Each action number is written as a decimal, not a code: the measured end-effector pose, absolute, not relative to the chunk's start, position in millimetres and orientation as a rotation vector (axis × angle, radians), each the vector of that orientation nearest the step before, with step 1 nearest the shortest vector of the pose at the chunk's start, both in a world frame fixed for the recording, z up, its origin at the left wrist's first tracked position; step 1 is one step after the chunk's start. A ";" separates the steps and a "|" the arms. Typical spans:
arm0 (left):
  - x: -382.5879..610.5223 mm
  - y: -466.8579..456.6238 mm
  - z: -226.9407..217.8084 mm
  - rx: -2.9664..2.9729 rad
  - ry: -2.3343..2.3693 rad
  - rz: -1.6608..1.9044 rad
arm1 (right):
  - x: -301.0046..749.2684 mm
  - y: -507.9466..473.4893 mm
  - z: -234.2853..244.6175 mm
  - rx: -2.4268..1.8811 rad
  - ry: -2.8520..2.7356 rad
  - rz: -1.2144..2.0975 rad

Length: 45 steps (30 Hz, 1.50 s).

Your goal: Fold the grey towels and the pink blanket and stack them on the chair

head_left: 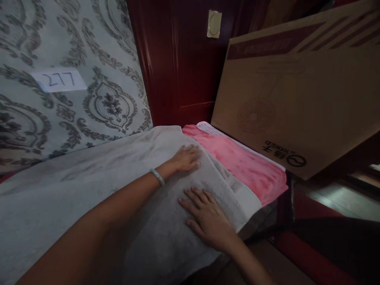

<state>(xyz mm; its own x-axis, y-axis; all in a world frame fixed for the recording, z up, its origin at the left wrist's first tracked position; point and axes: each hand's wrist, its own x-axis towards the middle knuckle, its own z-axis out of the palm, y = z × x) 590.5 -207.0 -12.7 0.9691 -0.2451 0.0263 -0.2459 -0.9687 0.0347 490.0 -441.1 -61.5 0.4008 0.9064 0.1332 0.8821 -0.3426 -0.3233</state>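
A pale grey-white cloth (89, 178) lies spread over a raised surface, slightly creased. Farther along, my left hand (186, 158) rests flat on it with the fingers stretched forward, and a pale bangle (157, 177) circles that wrist. Closer to the near edge, my right hand (208, 219) presses on the same cloth, palm down and fingers spread. Neither hand grasps anything. Past the cloth's right edge shows a folded pink fabric (240, 158), with a white, partly striped border at its far side. What lies under the cloth is hidden.
A large cardboard box (297, 91) leans at the right behind the pink fabric. Dark red panelling (190, 59) bears a square switch plate (214, 23). On the left, a patterned wall (113, 79) carries a paper label (59, 80) reading 277. Tiled floor (341, 194) shows at lower right.
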 end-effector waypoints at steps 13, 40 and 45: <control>606.2 -235.4 -12.4 3.059 -0.080 -0.139 | 493.4 -441.3 -59.0 -2.300 -1.560 0.114; 83.9 -21.8 -16.3 2.921 1.287 -0.056 | 514.1 -447.5 -87.7 -2.116 -1.516 0.022; 21.7 -20.7 -13.3 2.719 1.591 0.047 | 546.5 -464.3 -98.4 -2.185 -1.334 -0.151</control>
<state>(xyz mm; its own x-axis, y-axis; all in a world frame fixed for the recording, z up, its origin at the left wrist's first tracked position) 21.7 -20.7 -13.3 0.4894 0.8715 0.0303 0.8718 -0.4898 0.0070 546.5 -464.3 -98.4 0.4960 0.7827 0.3760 0.8468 -0.3403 -0.4087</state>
